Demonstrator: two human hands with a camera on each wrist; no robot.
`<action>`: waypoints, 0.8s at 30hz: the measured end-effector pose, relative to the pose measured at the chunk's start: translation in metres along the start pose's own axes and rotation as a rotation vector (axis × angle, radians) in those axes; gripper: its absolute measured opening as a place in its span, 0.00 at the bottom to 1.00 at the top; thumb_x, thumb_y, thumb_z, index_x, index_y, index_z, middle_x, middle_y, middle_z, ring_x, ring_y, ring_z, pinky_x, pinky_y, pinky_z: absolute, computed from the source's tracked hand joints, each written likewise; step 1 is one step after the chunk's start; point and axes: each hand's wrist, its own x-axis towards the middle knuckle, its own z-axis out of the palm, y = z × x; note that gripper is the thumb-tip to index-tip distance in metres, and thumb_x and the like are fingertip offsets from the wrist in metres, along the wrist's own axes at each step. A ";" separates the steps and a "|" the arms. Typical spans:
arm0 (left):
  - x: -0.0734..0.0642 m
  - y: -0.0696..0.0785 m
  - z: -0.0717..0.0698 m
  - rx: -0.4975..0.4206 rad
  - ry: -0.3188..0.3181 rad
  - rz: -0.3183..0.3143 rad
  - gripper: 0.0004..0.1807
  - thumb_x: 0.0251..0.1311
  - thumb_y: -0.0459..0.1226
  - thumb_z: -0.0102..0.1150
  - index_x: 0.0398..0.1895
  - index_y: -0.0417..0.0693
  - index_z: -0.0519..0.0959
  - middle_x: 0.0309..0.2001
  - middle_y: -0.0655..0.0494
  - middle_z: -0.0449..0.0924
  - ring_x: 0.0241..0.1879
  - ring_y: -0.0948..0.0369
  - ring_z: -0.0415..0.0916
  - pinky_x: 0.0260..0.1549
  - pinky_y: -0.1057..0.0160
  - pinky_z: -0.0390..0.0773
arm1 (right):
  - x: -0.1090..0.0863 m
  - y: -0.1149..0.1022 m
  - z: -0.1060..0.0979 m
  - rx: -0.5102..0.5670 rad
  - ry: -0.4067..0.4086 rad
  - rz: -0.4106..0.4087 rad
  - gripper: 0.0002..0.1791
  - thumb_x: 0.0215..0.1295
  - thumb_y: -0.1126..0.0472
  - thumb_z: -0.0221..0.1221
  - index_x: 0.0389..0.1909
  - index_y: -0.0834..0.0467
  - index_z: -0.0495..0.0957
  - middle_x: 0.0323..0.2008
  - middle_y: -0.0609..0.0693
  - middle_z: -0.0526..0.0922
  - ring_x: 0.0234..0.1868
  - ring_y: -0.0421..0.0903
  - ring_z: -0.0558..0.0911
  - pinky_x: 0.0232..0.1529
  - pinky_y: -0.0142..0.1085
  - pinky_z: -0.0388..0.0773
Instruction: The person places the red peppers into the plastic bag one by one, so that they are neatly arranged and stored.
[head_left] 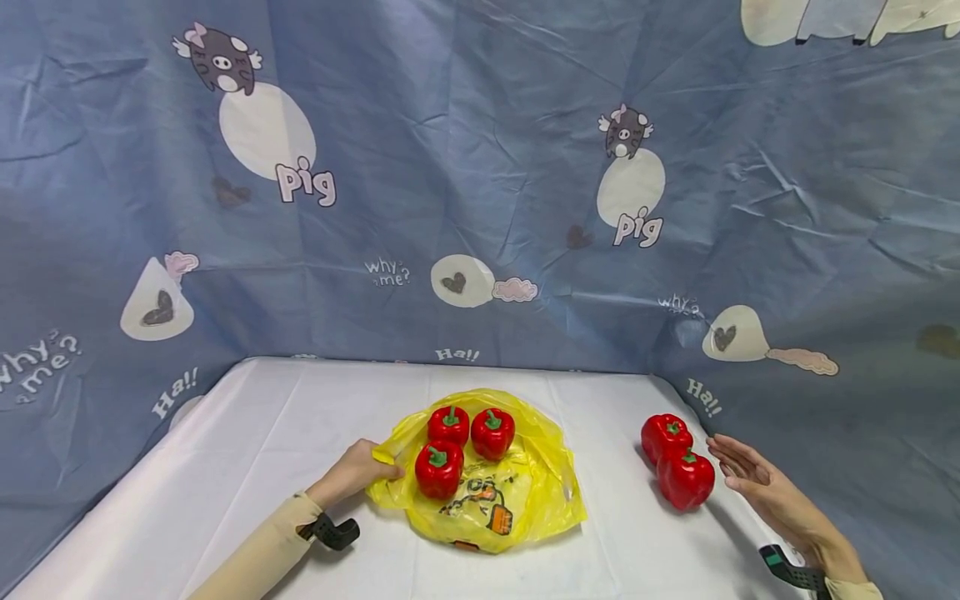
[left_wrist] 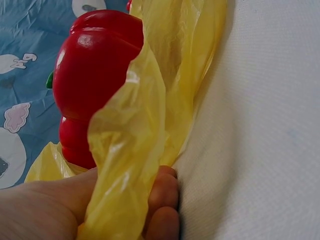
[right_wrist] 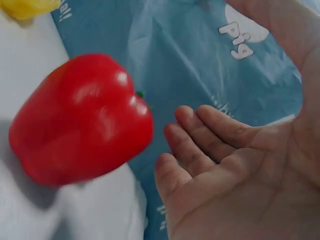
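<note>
Your left hand [head_left: 360, 468]'s pinching a crinkly yellow bag [head_left: 543, 467], lower centre of the head view; three glossy red peppers [head_left: 439, 473] with green stems [head_left: 437, 457] sit within its crumpled edges. Your right hand [head_left: 776, 496]'s relaxed, just beside two more shiny peppers [head_left: 686, 481], lower right.

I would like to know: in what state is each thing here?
Yellow bag: spread open, crumpled
Three peppers in the bag: whole, stems up
Two peppers on the table: whole
Left hand: pinching the bag's edge
Right hand: open, holding nothing
Blue curtain: hanging, wrinkled
</note>
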 end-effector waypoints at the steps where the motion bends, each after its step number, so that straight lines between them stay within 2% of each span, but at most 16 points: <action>1: 0.000 0.000 0.000 0.003 0.000 -0.001 0.10 0.43 0.35 0.70 0.25 0.39 0.80 0.21 0.55 0.77 0.22 0.63 0.71 0.24 0.67 0.70 | 0.000 0.002 0.000 -0.024 0.024 0.040 0.34 0.72 0.71 0.43 0.73 0.65 0.37 0.64 0.31 0.64 0.62 0.22 0.67 0.57 0.19 0.67; 3: 0.000 -0.001 0.000 0.006 0.000 -0.003 0.10 0.43 0.35 0.70 0.26 0.39 0.80 0.21 0.55 0.77 0.22 0.63 0.71 0.24 0.66 0.70 | 0.003 0.005 -0.001 -0.074 0.073 0.131 0.36 0.72 0.67 0.46 0.73 0.65 0.37 0.63 0.32 0.62 0.58 0.19 0.68 0.55 0.20 0.68; 6: 0.001 -0.002 0.001 0.004 -0.002 0.002 0.10 0.43 0.35 0.70 0.26 0.38 0.80 0.22 0.55 0.78 0.22 0.63 0.72 0.24 0.66 0.70 | 0.007 0.011 -0.001 -0.129 0.109 0.255 0.40 0.71 0.62 0.50 0.73 0.65 0.35 0.70 0.46 0.55 0.53 0.15 0.66 0.54 0.21 0.69; 8: 0.001 -0.003 0.001 -0.002 -0.005 0.007 0.10 0.43 0.35 0.70 0.27 0.38 0.80 0.22 0.54 0.79 0.22 0.63 0.72 0.24 0.66 0.71 | 0.008 0.016 -0.002 -0.143 0.117 0.320 0.42 0.71 0.60 0.51 0.74 0.64 0.35 0.73 0.56 0.47 0.52 0.16 0.65 0.55 0.23 0.70; 10: 0.002 -0.004 0.001 -0.005 -0.007 0.013 0.10 0.44 0.35 0.70 0.27 0.38 0.80 0.22 0.55 0.79 0.22 0.63 0.72 0.24 0.66 0.71 | 0.010 0.020 -0.003 -0.140 0.112 0.374 0.43 0.70 0.59 0.52 0.74 0.63 0.34 0.74 0.63 0.39 0.59 0.23 0.63 0.59 0.29 0.71; 12: 0.002 -0.004 0.000 -0.005 -0.009 0.021 0.10 0.44 0.35 0.70 0.27 0.38 0.80 0.22 0.55 0.78 0.22 0.63 0.72 0.24 0.66 0.71 | 0.012 0.025 -0.004 -0.127 0.111 0.423 0.44 0.69 0.59 0.53 0.74 0.62 0.33 0.74 0.64 0.37 0.68 0.38 0.60 0.65 0.40 0.68; 14: 0.002 -0.004 0.000 -0.004 -0.011 0.026 0.10 0.44 0.35 0.70 0.26 0.38 0.80 0.21 0.55 0.78 0.22 0.63 0.72 0.24 0.67 0.70 | 0.014 0.029 -0.004 -0.102 0.114 0.463 0.47 0.69 0.59 0.54 0.73 0.65 0.30 0.74 0.66 0.35 0.73 0.56 0.50 0.69 0.50 0.59; 16: 0.002 -0.004 0.000 -0.004 -0.012 0.028 0.10 0.44 0.35 0.70 0.26 0.38 0.80 0.21 0.55 0.77 0.22 0.63 0.71 0.24 0.67 0.69 | 0.016 0.034 -0.004 -0.081 0.105 0.483 0.51 0.69 0.60 0.54 0.71 0.69 0.24 0.73 0.70 0.30 0.73 0.67 0.38 0.70 0.57 0.48; 19: 0.001 -0.003 0.000 -0.008 -0.015 0.025 0.10 0.44 0.35 0.70 0.26 0.38 0.80 0.21 0.55 0.77 0.22 0.63 0.71 0.23 0.67 0.69 | 0.018 0.040 -0.003 -0.076 0.105 0.509 0.53 0.68 0.59 0.54 0.69 0.72 0.19 0.72 0.72 0.28 0.71 0.71 0.36 0.69 0.60 0.42; 24: 0.000 -0.002 0.000 0.000 -0.011 0.026 0.09 0.45 0.35 0.70 0.26 0.39 0.80 0.21 0.55 0.77 0.22 0.63 0.71 0.24 0.67 0.69 | 0.024 0.049 0.001 -0.117 0.151 0.536 0.54 0.65 0.58 0.59 0.71 0.73 0.27 0.71 0.71 0.40 0.70 0.69 0.48 0.68 0.58 0.55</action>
